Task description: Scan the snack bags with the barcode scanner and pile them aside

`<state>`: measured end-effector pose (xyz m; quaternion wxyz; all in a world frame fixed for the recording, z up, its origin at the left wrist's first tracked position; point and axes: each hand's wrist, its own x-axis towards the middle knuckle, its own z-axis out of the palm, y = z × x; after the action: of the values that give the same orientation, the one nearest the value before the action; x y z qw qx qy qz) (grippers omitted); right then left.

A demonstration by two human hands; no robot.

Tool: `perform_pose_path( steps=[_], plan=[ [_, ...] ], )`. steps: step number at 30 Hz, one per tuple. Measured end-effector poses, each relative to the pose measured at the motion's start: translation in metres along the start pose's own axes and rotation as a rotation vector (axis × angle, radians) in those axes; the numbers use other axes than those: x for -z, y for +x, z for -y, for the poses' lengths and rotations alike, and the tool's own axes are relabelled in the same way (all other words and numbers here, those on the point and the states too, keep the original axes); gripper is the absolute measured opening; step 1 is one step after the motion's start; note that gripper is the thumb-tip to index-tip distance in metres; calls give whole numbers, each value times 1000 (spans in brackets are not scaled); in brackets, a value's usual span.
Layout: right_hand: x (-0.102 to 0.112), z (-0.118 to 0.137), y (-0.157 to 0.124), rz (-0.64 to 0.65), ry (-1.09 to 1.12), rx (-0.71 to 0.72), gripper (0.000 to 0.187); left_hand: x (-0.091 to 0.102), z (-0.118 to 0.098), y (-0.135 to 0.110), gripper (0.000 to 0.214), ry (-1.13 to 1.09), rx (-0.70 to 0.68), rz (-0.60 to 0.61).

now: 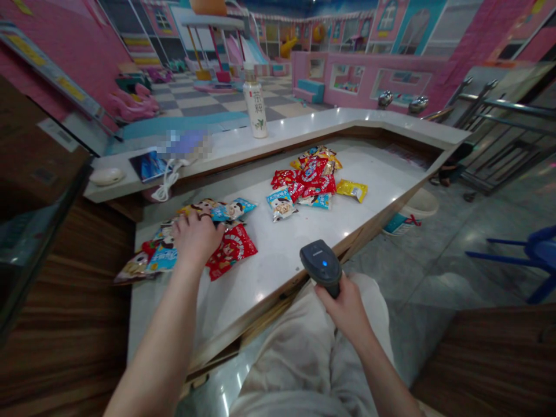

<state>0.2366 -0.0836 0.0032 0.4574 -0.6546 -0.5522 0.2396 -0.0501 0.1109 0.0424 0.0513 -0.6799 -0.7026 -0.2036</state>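
My left hand (196,236) rests knuckles-up on a near pile of snack packets (152,255) at the left of the white counter (304,231), fingers curled onto a blue packet (232,209). A red packet (230,250) lies just right of that hand. My right hand (345,307) grips the handle of a dark barcode scanner (320,265) with a blue light, held over the counter's front edge. A second heap of red, blue and yellow packets (310,179) lies farther back, apart from both hands.
A raised white ledge (304,127) behind the counter carries a tall white bottle (255,104), a phone (148,165), a white cable (167,184) and a white mouse-like object (106,176). A blue chair (534,255) and metal railings (499,116) stand right. My light trousers (304,359) show below.
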Motion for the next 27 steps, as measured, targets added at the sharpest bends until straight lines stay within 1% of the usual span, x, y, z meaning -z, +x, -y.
perform_pose_path(
  steps=[1,2,3,5,7,8,10,12,15,17,19,22,25,27],
  plan=[
    [0,-1,0,2,-1,-5,15,-4,5,5,65,15,6,74],
    [0,-2,0,3,-5,-14,15,-8,9,9,70,24,8,119],
    [0,-4,-1,8,-8,-19,15,-10,9,11,74,26,1,129],
    [1,-6,-1,-3,-12,-22,16,-14,0,14,76,2,-43,64],
    [0,-8,-2,-8,-14,-21,16,-20,-20,13,75,-81,-131,4],
    [0,-8,-2,-5,-14,-23,17,-25,-33,12,74,-144,-188,2],
    [-1,-7,-2,-5,-21,-31,16,-41,-63,12,75,-291,-291,48],
    [-2,-6,-2,-6,-25,-24,16,-62,-91,13,77,-438,-354,118],
    [-3,-4,-2,-5,-16,-5,16,-93,-122,19,80,-612,-361,174],
    [-2,-4,-3,-5,-14,-4,15,-109,-133,24,80,-678,-339,187],
    [0,-4,-4,-9,-18,-10,14,-118,-138,28,76,-726,-316,197],
    [2,-3,-5,-16,-17,-21,14,-120,-137,29,66,-812,-286,195],
    [2,0,-4,-13,-5,-22,15,-112,-131,23,62,-951,-236,169],
    [2,1,-3,-2,2,-19,17,-104,-126,14,62,-1133,-175,173]
  ],
)
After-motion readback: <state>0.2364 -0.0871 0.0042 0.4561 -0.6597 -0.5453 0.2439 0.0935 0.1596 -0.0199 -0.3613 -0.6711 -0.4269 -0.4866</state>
